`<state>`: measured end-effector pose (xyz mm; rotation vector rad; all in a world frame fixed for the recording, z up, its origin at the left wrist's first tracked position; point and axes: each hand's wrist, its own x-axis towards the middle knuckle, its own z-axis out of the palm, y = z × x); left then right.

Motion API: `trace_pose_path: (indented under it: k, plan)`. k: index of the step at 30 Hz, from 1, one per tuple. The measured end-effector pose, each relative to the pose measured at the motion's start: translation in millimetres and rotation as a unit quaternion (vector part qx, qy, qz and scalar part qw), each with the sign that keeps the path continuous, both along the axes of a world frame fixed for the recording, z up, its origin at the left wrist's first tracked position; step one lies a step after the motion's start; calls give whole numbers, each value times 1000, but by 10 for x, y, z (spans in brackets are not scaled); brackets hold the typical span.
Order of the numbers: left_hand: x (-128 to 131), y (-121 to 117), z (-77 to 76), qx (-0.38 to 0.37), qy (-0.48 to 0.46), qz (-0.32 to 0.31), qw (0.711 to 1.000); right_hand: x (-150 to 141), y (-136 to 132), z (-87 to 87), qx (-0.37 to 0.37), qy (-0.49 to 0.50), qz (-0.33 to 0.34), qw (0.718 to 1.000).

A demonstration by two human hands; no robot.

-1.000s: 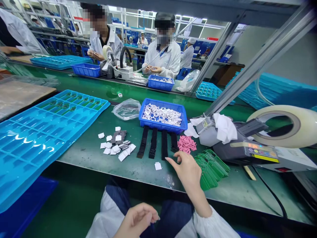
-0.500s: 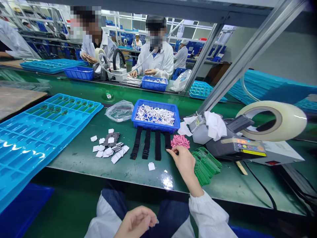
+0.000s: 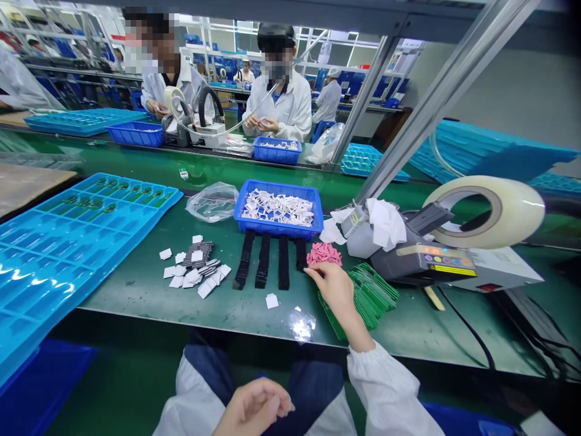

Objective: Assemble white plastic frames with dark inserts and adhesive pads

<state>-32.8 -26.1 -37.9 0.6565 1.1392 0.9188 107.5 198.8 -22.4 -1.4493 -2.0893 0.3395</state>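
Note:
My right hand (image 3: 334,289) has thumb and index finger pinched at the lower end of the rightmost black strip row (image 3: 301,254), beside a heap of pink pieces (image 3: 324,254). Whatever the fingertips hold is too small to make out. A green board (image 3: 330,315) shows under and left of this hand, by a fanned stack of green boards (image 3: 374,295). My left hand (image 3: 256,407) hovers over my lap, palm turned up, fingers loosely curled, nothing visible in it. Left of the right hand lie a single white square piece (image 3: 271,301) and more black strip rows (image 3: 284,263).
A blue bin (image 3: 279,231) of white plastic parts stands behind the strips. White square pieces (image 3: 193,275) are heaped left, near a blue tray (image 3: 104,236) with several boards. A tape dispenser (image 3: 422,260) and tape roll (image 3: 521,209) stand right. Co-workers sit across the line.
The view has shifted slightly, moving the scene left. My right hand sits a little farther right of the black strip, and a green board now shows left of its wrist. My left hand barely moved.

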Motion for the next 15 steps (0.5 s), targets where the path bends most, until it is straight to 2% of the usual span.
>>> trace_pose_path:
  k: [3, 5, 7, 8, 10, 11, 12, 13, 14, 15]
  plan:
    - [6, -3, -4, -5, 4, 3, 1000, 44, -76, 70, 10, 30, 11, 999]
    - [-2, 16, 33, -23, -10, 18, 1000, 71, -220, 184, 15, 58, 22, 998]
    - [-22, 56, 114, -43, -58, 40, 997, 94, -446, 352, 1, 82, 67, 994]
    - [-33, 85, 168, -46, -96, 46, 993, 105, -580, 449, -20, 92, 114, 989]
    - [-54, 150, 294, -32, -172, 36, 984, 122, -850, 641, -87, 102, 233, 963]
    - [-61, 183, 358, -18, -197, 20, 980, 129, -971, 722, -151, 118, 299, 935]
    - [-65, 214, 419, -5, -208, -1, 978, 134, -1075, 787, -191, 126, 335, 914]
    - [-65, 240, 475, 5, -208, -20, 978, 139, -1160, 831, -222, 135, 358, 897]
    - [-62, 259, 523, 12, -202, -34, 979, 144, -1226, 856, -229, 147, 360, 892]
    - [-55, 271, 562, 15, -196, -41, 980, 149, -1277, 863, -205, 159, 345, 902]
